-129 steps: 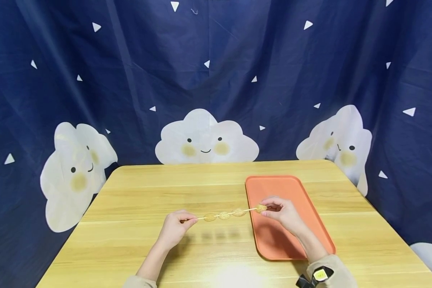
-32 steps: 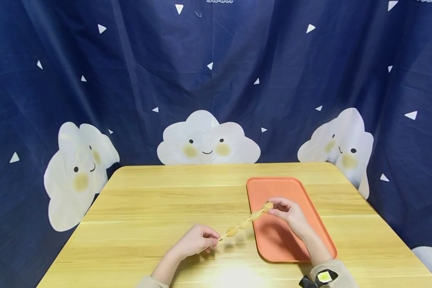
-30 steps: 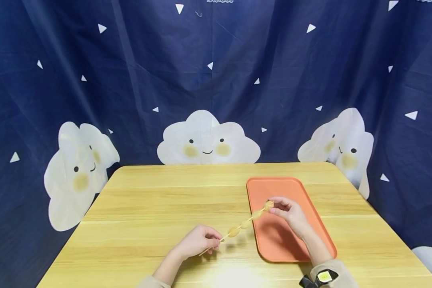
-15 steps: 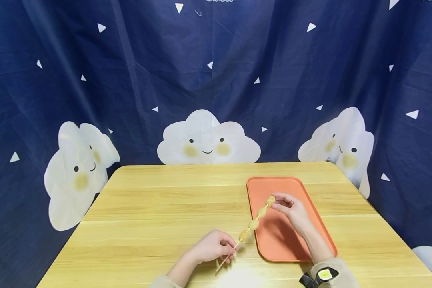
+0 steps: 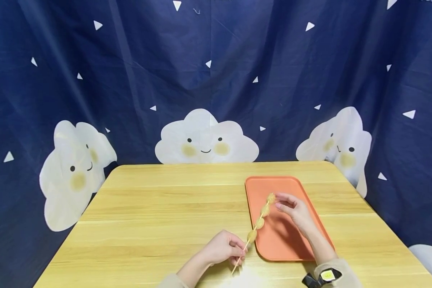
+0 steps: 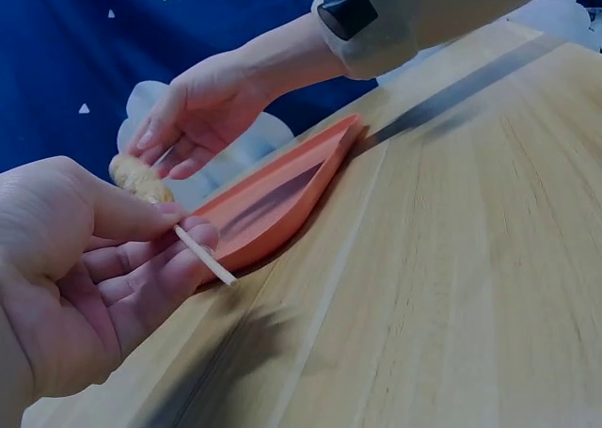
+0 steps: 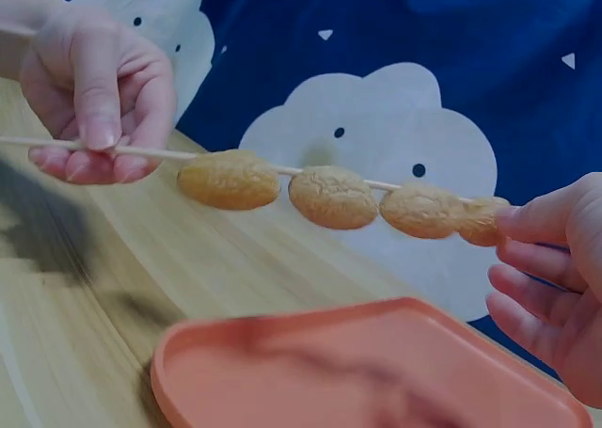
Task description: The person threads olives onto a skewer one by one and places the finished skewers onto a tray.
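A thin wooden skewer (image 7: 155, 152) carries several wrinkled, golden-brown oval food pieces (image 7: 331, 198). My left hand (image 5: 224, 249) pinches its bare lower part between thumb and fingers, and the stick's end pokes out below, as the left wrist view (image 6: 204, 254) shows. The skewer slants up and away over the left edge of the orange tray (image 5: 284, 244). My right hand (image 5: 296, 210) is beside the farthest piece, fingers loosely bent and slightly apart from it in the head view. In the right wrist view the right thumb (image 7: 546, 212) overlaps that end piece.
The tray lies on the right half of a light wooden table (image 5: 147, 200). Behind and at both sides hangs a dark blue curtain (image 5: 137, 72) with white clouds and triangles. A black strap with a small yellow-faced device (image 5: 325, 276) sits on the right wrist.
The skewer has swung from nearly level to steeply slanted. My left hand has moved right and nearer the body. My right hand, which pinched the end piece, has come slightly away from it.
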